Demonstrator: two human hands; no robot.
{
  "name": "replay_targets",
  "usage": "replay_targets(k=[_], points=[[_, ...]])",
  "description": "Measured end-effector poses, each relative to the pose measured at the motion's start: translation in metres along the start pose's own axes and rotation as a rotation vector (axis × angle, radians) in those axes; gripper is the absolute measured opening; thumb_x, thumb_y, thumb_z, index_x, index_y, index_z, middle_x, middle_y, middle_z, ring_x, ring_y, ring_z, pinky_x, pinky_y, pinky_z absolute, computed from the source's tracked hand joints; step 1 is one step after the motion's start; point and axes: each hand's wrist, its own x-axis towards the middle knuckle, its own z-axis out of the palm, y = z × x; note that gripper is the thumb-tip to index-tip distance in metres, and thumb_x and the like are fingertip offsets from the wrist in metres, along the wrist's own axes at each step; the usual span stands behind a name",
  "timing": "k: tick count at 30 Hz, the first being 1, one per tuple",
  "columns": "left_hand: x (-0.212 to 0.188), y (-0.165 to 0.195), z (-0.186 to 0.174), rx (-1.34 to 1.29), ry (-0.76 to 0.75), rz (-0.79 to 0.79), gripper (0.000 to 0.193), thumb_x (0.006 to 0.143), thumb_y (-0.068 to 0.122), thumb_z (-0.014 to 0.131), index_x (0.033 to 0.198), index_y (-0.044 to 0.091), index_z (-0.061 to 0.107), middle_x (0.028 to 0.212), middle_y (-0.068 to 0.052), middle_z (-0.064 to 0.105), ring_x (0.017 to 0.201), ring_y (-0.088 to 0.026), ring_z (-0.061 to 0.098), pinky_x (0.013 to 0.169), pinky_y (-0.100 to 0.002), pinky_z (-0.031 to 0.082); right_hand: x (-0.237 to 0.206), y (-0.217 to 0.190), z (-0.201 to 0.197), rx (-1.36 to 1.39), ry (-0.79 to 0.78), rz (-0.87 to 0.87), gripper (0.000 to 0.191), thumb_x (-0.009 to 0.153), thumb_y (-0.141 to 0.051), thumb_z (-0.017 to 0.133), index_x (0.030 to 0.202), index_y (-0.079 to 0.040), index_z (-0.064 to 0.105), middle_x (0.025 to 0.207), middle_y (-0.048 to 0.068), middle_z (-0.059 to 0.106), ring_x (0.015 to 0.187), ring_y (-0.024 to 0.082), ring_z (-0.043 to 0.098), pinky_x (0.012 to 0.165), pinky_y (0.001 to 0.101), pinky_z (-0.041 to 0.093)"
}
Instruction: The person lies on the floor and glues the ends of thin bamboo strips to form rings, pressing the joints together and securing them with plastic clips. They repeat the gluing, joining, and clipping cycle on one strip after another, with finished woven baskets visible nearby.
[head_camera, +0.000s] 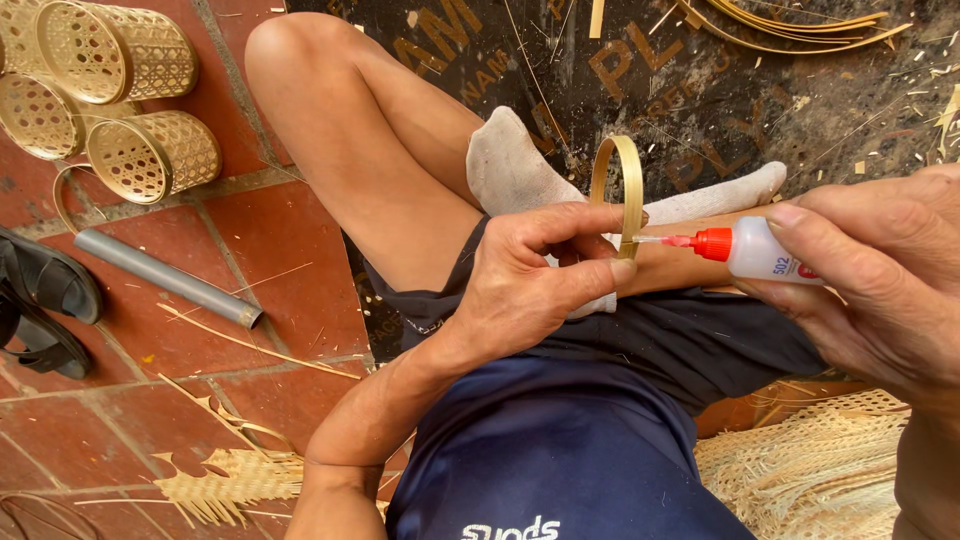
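My left hand pinches a thin bamboo ring upright at its lower edge, above my lap. In my right hand is a small white glue bottle with a red cap and nozzle, gripped at its body. The nozzle tip touches the ring right where my left thumb and fingers pinch it. I sit on the floor with legs crossed, in dark shorts, a white sock on one foot.
Several woven rattan cylinders lie at the top left on red floor tiles. A grey pipe and black sandals lie to the left. Bamboo strips sit on a dark mat ahead. Woven mesh lies at lower right, scraps at lower left.
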Motion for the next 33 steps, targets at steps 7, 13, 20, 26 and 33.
replay_targets(k=[7, 13, 20, 26, 33], points=[[0.0, 0.001, 0.001, 0.053, -0.051, 0.022, 0.032, 0.096, 0.002, 0.075, 0.128, -0.001, 0.071, 0.088, 0.002, 0.068, 0.076, -0.002, 0.058, 0.067, -0.019, 0.048, -0.002, -0.01, -0.006, -0.013, -0.003, -0.005, 0.043, 0.075, 0.004, 0.083, 0.113, 0.009, 0.063, 0.104, 0.024, 0.068, 0.092, 0.038, 0.069, 0.078, 0.048, 0.056], [0.0, -0.004, 0.004, -0.019, -0.08, 0.032, 0.033, 0.097, 0.001, 0.073, 0.13, -0.002, 0.07, 0.099, 0.0, 0.069, 0.083, -0.003, 0.062, 0.074, -0.021, 0.052, -0.006, -0.014, -0.006, -0.07, 0.015, 0.026, 0.04, 0.076, 0.003, 0.084, 0.112, 0.01, 0.067, 0.099, 0.023, 0.068, 0.089, 0.037, 0.068, 0.074, 0.0455, 0.056], [0.006, -0.004, 0.004, -0.01, -0.075, -0.01, 0.035, 0.095, 0.001, 0.075, 0.13, -0.002, 0.07, 0.093, 0.0, 0.069, 0.08, -0.004, 0.061, 0.072, -0.02, 0.052, -0.02, 0.0, -0.005, -0.047, -0.002, -0.001, 0.042, 0.077, 0.005, 0.083, 0.114, 0.009, 0.065, 0.103, 0.023, 0.069, 0.094, 0.037, 0.068, 0.078, 0.0457, 0.058], [0.015, -0.015, -0.003, -0.018, -0.055, -0.069, 0.031, 0.093, 0.0, 0.077, 0.123, -0.004, 0.073, 0.091, -0.001, 0.068, 0.08, -0.004, 0.06, 0.072, -0.021, 0.051, -0.056, 0.044, 0.023, 0.189, 0.06, 0.265, 0.04, 0.086, 0.003, 0.082, 0.121, 0.004, 0.063, 0.109, 0.016, 0.068, 0.096, 0.026, 0.066, 0.084, 0.0355, 0.056], [0.026, -0.02, -0.008, -0.025, 0.112, -0.184, 0.035, 0.082, -0.005, 0.079, 0.117, -0.006, 0.074, 0.09, -0.002, 0.07, 0.08, -0.009, 0.064, 0.074, -0.024, 0.055, -0.112, 0.151, 0.046, 0.718, 0.549, 0.852, 0.032, 0.091, -0.002, 0.076, 0.121, -0.002, 0.064, 0.116, 0.006, 0.071, 0.1, 0.011, 0.068, 0.09, 0.0243, 0.057]])
